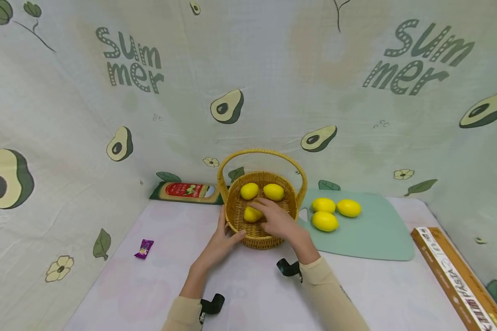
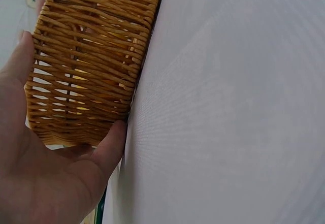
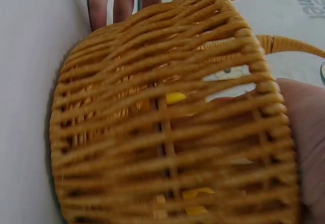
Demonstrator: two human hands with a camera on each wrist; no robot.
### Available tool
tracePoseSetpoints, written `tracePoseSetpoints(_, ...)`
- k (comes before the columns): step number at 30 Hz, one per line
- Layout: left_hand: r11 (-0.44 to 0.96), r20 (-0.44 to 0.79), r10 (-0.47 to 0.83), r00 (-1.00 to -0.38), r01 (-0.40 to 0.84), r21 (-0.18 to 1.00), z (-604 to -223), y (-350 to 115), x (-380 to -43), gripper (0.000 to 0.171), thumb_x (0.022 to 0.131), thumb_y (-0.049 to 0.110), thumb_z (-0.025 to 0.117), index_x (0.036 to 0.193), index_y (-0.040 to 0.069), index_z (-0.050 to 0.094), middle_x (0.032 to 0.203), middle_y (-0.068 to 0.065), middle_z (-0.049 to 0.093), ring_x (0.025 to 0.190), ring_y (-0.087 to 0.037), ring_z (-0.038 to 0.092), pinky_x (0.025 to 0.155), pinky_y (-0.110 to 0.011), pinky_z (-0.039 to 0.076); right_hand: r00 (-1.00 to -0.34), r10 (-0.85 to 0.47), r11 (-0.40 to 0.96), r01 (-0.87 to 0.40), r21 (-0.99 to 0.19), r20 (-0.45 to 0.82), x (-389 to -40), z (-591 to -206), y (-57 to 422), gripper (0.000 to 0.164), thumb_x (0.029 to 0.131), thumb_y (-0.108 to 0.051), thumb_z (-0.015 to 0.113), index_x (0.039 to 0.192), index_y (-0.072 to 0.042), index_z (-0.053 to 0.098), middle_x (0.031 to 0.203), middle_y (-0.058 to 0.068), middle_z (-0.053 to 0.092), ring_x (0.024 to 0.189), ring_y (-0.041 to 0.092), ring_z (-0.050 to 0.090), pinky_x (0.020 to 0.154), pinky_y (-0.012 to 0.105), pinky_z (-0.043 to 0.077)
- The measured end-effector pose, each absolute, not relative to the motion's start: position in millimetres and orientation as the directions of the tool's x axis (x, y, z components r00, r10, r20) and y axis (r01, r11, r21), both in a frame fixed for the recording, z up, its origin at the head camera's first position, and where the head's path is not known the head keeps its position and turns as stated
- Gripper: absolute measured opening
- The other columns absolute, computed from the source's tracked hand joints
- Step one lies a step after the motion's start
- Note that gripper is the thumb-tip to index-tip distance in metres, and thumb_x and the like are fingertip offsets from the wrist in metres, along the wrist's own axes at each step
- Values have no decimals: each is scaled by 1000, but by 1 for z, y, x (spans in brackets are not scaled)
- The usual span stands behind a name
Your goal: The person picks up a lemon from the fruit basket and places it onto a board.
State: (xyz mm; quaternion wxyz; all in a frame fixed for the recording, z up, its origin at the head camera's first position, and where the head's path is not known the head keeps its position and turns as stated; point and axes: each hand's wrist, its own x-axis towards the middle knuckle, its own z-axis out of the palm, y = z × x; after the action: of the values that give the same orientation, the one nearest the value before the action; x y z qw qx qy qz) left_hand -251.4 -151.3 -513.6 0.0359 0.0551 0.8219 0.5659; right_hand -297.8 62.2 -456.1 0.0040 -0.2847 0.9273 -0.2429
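A round wicker basket [image 1: 262,242] with a tall arched handle stands on the table. My left hand [image 1: 220,241] grips its near left side, thumb at the rim and fingers along the outer wall; the left wrist view shows this hand [image 2: 56,178] spread round the woven side. My right hand [image 1: 276,220] reaches inside over the near rim, its fingers on a yellow lemon [image 1: 251,214], partly covered by them. Two more lemons, one left [image 1: 249,191] and one right [image 1: 274,192], lie at the back of the basket. In the right wrist view the basket wall [image 3: 167,127] hides most of this hand.
Three lemons [image 1: 325,221] lie on a pale green cutting board [image 1: 368,239] right of the basket. A green-ended food packet [image 1: 186,192] lies behind on the left. There is a small purple wrapped candy [image 1: 144,248] at the left and a long pasta box [image 1: 459,280] at the right edge.
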Motion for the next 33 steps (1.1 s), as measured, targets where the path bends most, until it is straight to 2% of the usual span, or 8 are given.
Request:
tracePoseSetpoints(5, 354, 4, 145, -989, 55, 934, -515, -150, -255, 97, 82, 47, 65, 137, 54, -15, 157, 7, -3, 139, -37, 26, 107, -61, 25, -841, -526, 742, -527, -415, 127, -304, -459, 57, 57, 81, -1, 57, 133, -25, 51, 145, 3, 39, 133, 23, 39, 107, 45, 35)
tracePoseSetpoints(8, 360, -4, 136, -991, 46, 932, -514, -149, -254, 97, 82, 47, 65, 137, 54, -15, 156, 9, -2, 139, -35, 27, 108, -60, 25, -844, -518, 753, -527, -394, 139, -305, -461, 56, 52, 81, -3, 59, 127, -26, 57, 133, 0, 49, 116, 19, 50, 98, 40, 43)
tracePoseSetpoints(12, 363, -10, 125, -992, 37, 931, -512, -150, -250, 97, 83, 45, 65, 137, 54, -14, 157, 7, -1, 139, -35, 27, 108, -60, 25, -845, -525, 757, -520, -396, 106, -303, -460, 54, 48, 81, -9, 64, 125, -28, 57, 122, -3, 53, 101, 17, 54, 86, 37, 47)
tracePoseSetpoints(18, 358, -5, 124, -992, 40, 933, -511, -151, -250, 97, 82, 46, 65, 137, 54, -14, 157, 7, 0, 139, -35, 27, 108, -59, 25, -845, -529, 755, -509, -412, 74, -301, -458, 54, 48, 79, -11, 68, 123, -25, 54, 121, -3, 58, 105, 17, 56, 87, 39, 47)
tracePoseSetpoints(21, 348, -19, 141, -990, 32, 937, -507, -149, -250, 99, 82, 47, 65, 138, 52, -16, 156, 7, -3, 140, -36, 24, 109, -58, 23, -847, -524, 760, -513, -399, 90, -300, -458, 56, 49, 79, -8, 66, 124, -25, 55, 123, -4, 59, 109, 17, 56, 90, 40, 47)
tracePoseSetpoints(27, 341, -5, 125, -992, 38, 939, -513, -149, -249, 97, 83, 44, 65, 138, 53, -14, 157, 6, 0, 139, -36, 25, 108, -59, 24, -833, -534, 751, -547, -370, 147, -296, -456, 63, 54, 78, -3, 59, 126, -28, 57, 132, -5, 55, 122, 18, 51, 95, 44, 46)
tracePoseSetpoints(33, 358, 8, 126, -992, 53, 932, -510, -151, -249, 97, 83, 45, 65, 139, 52, -14, 157, 7, 1, 139, -35, 27, 107, -59, 26, -818, -521, 703, -574, -419, 244, -288, -448, 81, 52, 76, -4, 65, 123, -27, 60, 132, -5, 54, 124, 18, 50, 99, 43, 44)
